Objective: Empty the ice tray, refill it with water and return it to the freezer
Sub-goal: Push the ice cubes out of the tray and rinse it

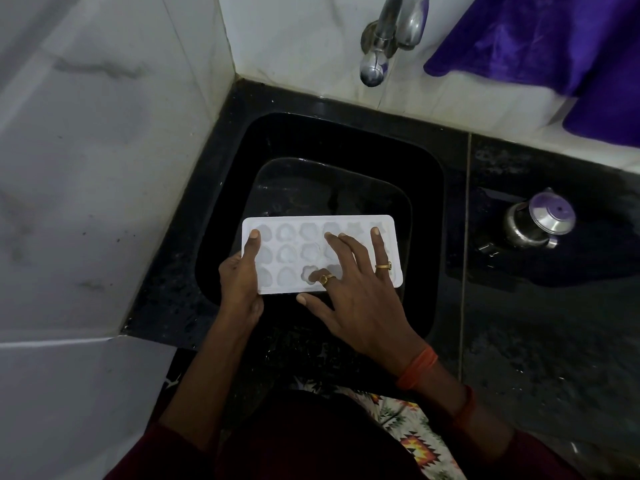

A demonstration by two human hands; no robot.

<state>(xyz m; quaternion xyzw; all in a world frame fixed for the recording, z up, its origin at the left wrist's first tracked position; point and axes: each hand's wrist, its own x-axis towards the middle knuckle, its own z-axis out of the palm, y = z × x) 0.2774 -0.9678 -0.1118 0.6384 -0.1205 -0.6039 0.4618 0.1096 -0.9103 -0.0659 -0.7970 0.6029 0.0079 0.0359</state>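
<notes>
Ice tray [288, 255] lengthwise left-to-right over sink [346, 140], left hand [239, 282] around its end, right hand [360, 299] splayed atop

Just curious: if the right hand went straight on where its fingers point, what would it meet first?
Past the white plastic ice tray under the right hand, probably the far wall of the black sink; depth unclear.

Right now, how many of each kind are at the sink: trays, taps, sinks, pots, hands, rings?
tray: 1
tap: 1
sink: 1
pot: 1
hands: 2, left hand and right hand
rings: 2, both on the right hand
Total: 8
</notes>
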